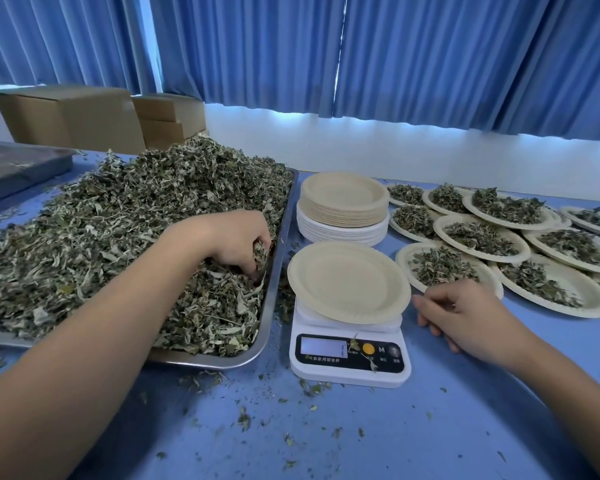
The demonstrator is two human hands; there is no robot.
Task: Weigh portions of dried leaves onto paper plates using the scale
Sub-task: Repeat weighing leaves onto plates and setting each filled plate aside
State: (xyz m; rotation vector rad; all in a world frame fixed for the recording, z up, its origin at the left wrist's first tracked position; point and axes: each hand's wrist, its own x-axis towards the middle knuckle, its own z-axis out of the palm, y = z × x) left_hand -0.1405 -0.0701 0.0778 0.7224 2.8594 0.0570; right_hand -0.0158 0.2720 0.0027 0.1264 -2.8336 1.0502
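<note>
A big heap of dried leaves (pixel 118 230) fills a metal tray (pixel 274 282) on the left of the blue table. My left hand (pixel 238 240) is in the heap near the tray's right rim, fingers curled round a clump of leaves. A white scale (pixel 349 355) stands in the middle, with an empty paper plate (pixel 349 282) on its platform. My right hand (pixel 465 317) rests on the table just right of the scale, fingers loosely bent and holding nothing.
A stack of empty paper plates (pixel 343 206) stands behind the scale. Several filled plates (pixel 482 237) overlap at the right. Leaf crumbs (pixel 243 417) litter the table's front. A grey tray (pixel 14 168) and cardboard boxes (pixel 84 116) sit at the far left, before blue curtains.
</note>
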